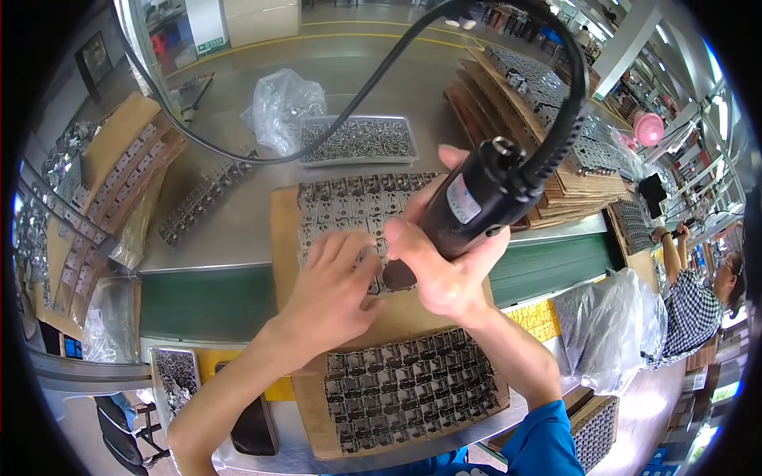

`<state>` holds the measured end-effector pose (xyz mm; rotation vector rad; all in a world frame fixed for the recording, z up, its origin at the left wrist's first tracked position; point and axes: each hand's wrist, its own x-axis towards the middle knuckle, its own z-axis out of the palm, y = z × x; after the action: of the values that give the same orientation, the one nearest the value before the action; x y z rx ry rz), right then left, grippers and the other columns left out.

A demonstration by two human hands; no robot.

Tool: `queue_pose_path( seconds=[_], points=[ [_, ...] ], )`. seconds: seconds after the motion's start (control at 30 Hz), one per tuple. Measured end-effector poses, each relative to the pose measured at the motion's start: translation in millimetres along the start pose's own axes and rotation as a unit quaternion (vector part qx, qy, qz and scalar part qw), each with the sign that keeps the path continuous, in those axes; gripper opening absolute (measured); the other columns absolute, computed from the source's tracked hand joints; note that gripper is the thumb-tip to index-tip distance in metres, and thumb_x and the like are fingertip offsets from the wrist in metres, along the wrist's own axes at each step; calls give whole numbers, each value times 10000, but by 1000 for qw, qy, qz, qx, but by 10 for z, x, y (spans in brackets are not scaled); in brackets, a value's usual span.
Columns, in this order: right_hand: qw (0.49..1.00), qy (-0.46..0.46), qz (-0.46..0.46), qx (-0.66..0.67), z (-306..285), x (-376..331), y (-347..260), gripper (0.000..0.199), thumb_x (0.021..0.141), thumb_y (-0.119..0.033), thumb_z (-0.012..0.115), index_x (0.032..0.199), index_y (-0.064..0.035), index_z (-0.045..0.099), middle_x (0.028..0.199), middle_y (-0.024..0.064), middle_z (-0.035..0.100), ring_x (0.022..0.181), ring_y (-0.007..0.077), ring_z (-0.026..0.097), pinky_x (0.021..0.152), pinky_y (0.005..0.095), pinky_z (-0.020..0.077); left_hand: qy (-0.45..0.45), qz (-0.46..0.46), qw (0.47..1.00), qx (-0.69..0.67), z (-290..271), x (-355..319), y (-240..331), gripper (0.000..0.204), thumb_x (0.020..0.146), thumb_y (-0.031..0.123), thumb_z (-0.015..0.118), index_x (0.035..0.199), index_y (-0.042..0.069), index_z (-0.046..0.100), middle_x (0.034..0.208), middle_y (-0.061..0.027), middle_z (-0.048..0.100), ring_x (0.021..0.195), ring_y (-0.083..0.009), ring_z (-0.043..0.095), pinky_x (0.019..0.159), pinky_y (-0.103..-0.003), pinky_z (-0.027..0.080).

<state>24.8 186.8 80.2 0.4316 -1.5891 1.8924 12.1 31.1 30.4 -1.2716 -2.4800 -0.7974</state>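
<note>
My right hand [448, 282] is wrapped round a black electric screwdriver [488, 186], tilted, its cable running up from its top end. Its lower tip is hidden behind my hands. My left hand [333, 289] lies over rows of small metal plates [337, 208] on a brown cardboard sheet [284, 222]. Its fingers are bent and slightly apart, with the thumb away from them; nothing shows in them. Closer to me, another block of darker metal parts [409, 389] sits in rows on cardboard [313, 420].
A tray of screws [357, 141] and a clear plastic bag [286, 107] stand beyond the plates. Stacked cardboard with metal parts rises at left [111, 182] and right [556, 119]. A black cable [381, 67] arches overhead. A green belt [206, 305] crosses beneath. Another person [694, 309] works at right.
</note>
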Motion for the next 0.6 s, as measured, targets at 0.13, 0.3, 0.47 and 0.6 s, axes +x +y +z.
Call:
queue_pose_path(
  seconds=[0.13,0.3,0.47,0.6],
  points=[
    [1000,-14,-21,-3,112,28,10,728,746,73,737,1377,53,374,782,64,619,600,139,619,570,285,512,14,-5,1000,24,79,-136,-120,523,669,165,776,1124,0,578,1207,-161,521,1175,-374,486,1041,-493,377],
    [985,-82,-91,-120,144,5,25,696,741,32,766,1337,80,409,762,45,616,631,96,570,611,243,462,5,-7,999,44,148,-143,-143,617,681,171,764,1230,-8,549,1206,-157,541,1171,-362,501,1048,-507,375],
    [985,-85,-89,-123,173,-7,44,700,733,27,775,1332,88,418,761,41,611,640,86,563,617,237,457,10,-19,999,40,172,-153,-140,590,674,163,736,1207,-20,559,1203,-167,547,1170,-355,505,1051,-512,378],
    [991,-72,-50,-104,218,-4,64,694,731,32,771,1333,90,430,770,41,610,638,83,563,615,236,459,8,-24,999,29,189,-155,-167,574,652,156,718,1174,-32,573,1208,-178,545,1169,-360,504,1053,-509,381]
  ],
)
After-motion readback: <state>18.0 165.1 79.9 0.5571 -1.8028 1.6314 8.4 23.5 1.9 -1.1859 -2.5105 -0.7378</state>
